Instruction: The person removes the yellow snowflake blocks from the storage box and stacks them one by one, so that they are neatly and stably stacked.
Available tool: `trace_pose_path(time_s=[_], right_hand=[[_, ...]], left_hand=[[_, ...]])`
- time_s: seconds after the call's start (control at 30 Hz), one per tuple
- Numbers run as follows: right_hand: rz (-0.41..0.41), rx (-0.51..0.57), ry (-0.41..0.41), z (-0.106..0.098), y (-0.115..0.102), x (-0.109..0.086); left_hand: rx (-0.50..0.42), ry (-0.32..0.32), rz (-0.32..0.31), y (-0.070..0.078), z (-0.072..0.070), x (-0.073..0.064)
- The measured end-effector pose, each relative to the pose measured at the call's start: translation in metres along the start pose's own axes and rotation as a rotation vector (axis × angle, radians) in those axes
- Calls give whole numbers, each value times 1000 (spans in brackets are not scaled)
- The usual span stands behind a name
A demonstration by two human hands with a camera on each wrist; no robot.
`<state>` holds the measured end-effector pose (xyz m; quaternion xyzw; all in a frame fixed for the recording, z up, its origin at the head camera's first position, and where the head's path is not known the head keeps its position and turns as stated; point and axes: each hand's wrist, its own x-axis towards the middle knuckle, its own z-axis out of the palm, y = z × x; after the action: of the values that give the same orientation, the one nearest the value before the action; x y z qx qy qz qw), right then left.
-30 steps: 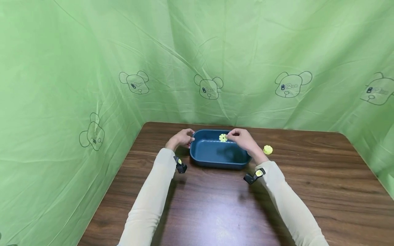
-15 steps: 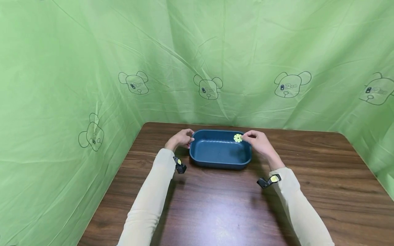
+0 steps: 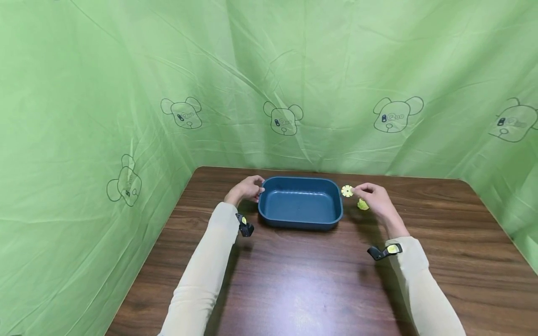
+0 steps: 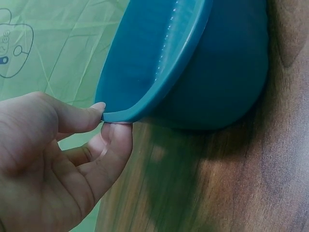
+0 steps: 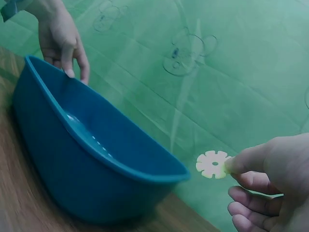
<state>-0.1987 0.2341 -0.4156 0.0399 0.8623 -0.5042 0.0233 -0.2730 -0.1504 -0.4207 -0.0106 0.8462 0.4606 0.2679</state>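
Observation:
A blue rectangular basin [image 3: 300, 225] with rounded corners stands on the table, and nothing lies inside it. My left hand [image 4: 63, 150] pinches its left rim between thumb and fingers, as the left wrist view shows closely. Off the basin's right end, my right hand [image 3: 376, 200] holds up a pale yellow, notched disc with a central hole, a snowflake building piece [image 5: 212, 164], by its edge between thumb and forefinger. Below that hand, a small yellow heap of similar look [image 3: 363, 205] sits on the table, partly hidden by the hand.
The brown wooden table [image 3: 294, 280] reaches back to a green curtain [image 3: 336, 70] with printed bear heads. The curtain also hangs along the left and right sides. Each wrist carries a black strap camera [image 3: 384, 252].
My right hand has moved right with the snowflake piece, from above the basin to beyond its right rim. My left hand stays on the left rim, and the basin has hardly moved.

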Motion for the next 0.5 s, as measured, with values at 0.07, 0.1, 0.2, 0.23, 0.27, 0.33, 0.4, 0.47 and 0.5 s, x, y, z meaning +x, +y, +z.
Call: trace_pose_path(time_s=[0.07, 0.1, 0.2, 0.23, 0.27, 0.33, 0.4, 0.47, 0.5], right_hand=[[18, 5, 13, -5, 5, 0], [26, 4, 20, -7, 7, 1], [44, -5, 38, -12, 14, 2], [53, -4, 44, -13, 16, 2], [59, -8, 48, -14, 18, 2], [74, -14, 53, -16, 23, 3], [93, -32, 55, -17, 28, 5], [114, -52, 54, -19, 33, 6], [129, -62, 54, -19, 36, 7]], left_hand=[[1, 0, 2, -1, -1, 1], [8, 1, 4, -1, -1, 2], [11, 1, 3, -3, -2, 2], [11, 2, 2, -3, -2, 2], [10, 4, 1, -3, -2, 2], [9, 7, 1, -3, -3, 1], [9, 9, 2, -3, -3, 0], [12, 9, 4, -2, -4, -1], [14, 8, 5, -2, -4, -1]])
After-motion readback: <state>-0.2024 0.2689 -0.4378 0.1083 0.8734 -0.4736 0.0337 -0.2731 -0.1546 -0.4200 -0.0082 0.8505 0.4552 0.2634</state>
